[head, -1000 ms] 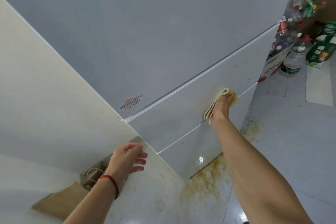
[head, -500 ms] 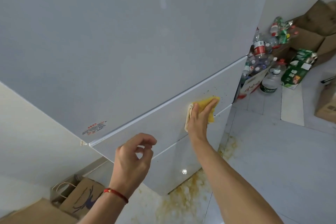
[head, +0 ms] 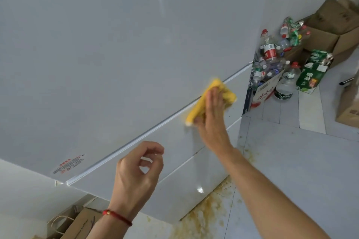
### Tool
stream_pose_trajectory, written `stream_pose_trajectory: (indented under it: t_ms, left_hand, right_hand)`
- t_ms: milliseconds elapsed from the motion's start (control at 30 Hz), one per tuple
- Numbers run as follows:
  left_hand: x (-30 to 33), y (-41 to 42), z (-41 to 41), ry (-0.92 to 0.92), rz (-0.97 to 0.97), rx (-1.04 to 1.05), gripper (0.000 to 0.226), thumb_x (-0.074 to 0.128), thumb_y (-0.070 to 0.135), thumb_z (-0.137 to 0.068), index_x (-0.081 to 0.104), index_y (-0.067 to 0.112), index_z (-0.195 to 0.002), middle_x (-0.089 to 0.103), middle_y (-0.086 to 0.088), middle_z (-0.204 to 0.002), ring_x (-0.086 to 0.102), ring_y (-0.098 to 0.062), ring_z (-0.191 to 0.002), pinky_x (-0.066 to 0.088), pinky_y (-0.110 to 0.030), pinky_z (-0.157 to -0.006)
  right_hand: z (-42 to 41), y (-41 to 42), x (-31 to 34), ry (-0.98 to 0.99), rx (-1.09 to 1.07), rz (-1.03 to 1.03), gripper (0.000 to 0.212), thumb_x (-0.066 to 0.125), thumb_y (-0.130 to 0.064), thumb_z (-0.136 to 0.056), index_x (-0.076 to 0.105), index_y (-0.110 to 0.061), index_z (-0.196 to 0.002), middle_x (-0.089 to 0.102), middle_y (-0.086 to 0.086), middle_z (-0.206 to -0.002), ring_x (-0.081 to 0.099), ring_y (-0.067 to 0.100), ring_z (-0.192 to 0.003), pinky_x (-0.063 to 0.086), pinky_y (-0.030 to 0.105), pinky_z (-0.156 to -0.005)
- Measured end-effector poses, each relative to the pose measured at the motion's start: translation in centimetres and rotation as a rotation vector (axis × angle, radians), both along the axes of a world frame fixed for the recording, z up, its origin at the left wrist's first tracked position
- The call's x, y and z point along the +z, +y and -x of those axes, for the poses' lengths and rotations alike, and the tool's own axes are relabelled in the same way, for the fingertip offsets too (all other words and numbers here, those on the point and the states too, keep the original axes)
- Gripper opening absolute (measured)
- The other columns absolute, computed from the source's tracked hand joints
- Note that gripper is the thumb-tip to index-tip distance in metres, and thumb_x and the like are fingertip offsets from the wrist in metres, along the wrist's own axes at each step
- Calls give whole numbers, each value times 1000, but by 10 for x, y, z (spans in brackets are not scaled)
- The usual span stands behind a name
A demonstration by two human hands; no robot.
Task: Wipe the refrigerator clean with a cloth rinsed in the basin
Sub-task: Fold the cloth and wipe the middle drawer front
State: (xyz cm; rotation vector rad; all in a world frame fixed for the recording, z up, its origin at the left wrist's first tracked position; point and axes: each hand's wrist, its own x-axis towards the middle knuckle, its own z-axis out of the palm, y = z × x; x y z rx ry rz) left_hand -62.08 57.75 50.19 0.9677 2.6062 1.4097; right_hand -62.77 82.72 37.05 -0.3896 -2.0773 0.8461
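Observation:
The white refrigerator (head: 120, 60) fills most of the view, with a large upper door and two drawer fronts below. My right hand (head: 211, 116) presses a folded yellow cloth (head: 198, 106) flat against the seam between the upper door and the top drawer. Its fingers lie straight over the cloth. My left hand (head: 136, 176) hangs in the air in front of the lower drawers, fingers loosely curled, holding nothing. A red string bracelet circles its wrist. No basin is in view.
A yellow-brown spill (head: 202, 213) stains the floor tiles at the refrigerator's base. Several plastic bottles (head: 272, 54), a green carton (head: 312, 73) and cardboard boxes (head: 330, 29) crowd the right corner. A paper bag (head: 77, 223) sits at the lower left.
My right hand has slid the cloth up from the drawer front to the seam under the upper door. My left hand rose from near the floor and curled its fingers.

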Motion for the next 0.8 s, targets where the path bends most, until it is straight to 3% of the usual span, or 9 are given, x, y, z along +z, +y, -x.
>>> stream_pose_trajectory:
  t_ms: [67,133,200,267,367,433,533,667,800]
  left_hand:
    - [-3,8,2,-1,7,-17,25,65,0,-87,72,24,-87,73,12,-90,69,-13,-87,51,-14,-71]
    - [-4,15,5,10,34,-31,24,64,4,-86,72,26,-89,73,14,-92,69,-12,-88,50,-12,-73]
    - [-5,19,6,-37,24,-1,32,63,-4,-86,72,27,-88,73,14,-91,69,-11,-87,51,-15,-74]
    - [-6,26,5,-117,-19,48,35,61,-7,-85,71,26,-87,75,10,-86,70,-12,-80,57,-27,-75]
    - [-12,33,-2,-229,-50,85,33,60,-7,-87,72,23,-89,76,2,-82,71,-18,-72,60,-39,-74]
    - [-15,38,-8,-286,-38,80,34,58,-8,-87,72,22,-89,75,0,-82,71,-19,-69,61,-43,-74]
    - [-15,47,-13,-352,-53,56,29,60,1,-87,72,27,-91,75,0,-85,72,-22,-68,60,-46,-72]
    - [-17,41,-17,-391,-9,33,31,59,-2,-89,71,26,-97,76,1,-87,72,-23,-70,59,-43,-71]
    - [-20,13,-21,-438,59,39,33,58,-6,-90,70,22,-102,76,-2,-86,71,-24,-69,58,-43,-73]
  right_hand:
    - [8,38,5,41,-134,278,80,39,-40,-110,-19,-23,-162,-27,-2,-170,-22,21,-158,-6,56,-128]
    - [17,54,18,98,-266,606,78,20,-50,-102,-17,-19,-163,-24,0,-171,-20,17,-158,-7,54,-128]
    - [28,40,28,109,-329,776,82,12,-49,-96,-14,-11,-163,-21,5,-172,-18,22,-159,-7,52,-128]
    - [27,-7,25,9,-302,712,81,9,-46,-94,-18,-8,-160,-27,6,-169,-22,23,-158,-9,50,-129]
    - [5,-65,6,-64,-60,480,79,24,-50,-105,-31,-25,-155,-44,-11,-160,-34,12,-153,-18,42,-126]
    - [-2,-29,6,-27,-24,359,79,25,-50,-104,-26,-24,-158,-40,-9,-163,-31,15,-154,-18,40,-126]
    - [0,46,22,26,-152,275,82,19,-60,-105,-14,-13,-163,-25,4,-171,-23,23,-158,-14,48,-128]
    - [17,78,20,147,-284,457,102,8,-80,-94,-8,-9,-165,-14,9,-173,-13,22,-160,-6,52,-129]
    - [21,58,-10,170,-360,908,123,8,-100,-75,-8,-19,-165,-14,-3,-174,-10,12,-159,-3,51,-130]
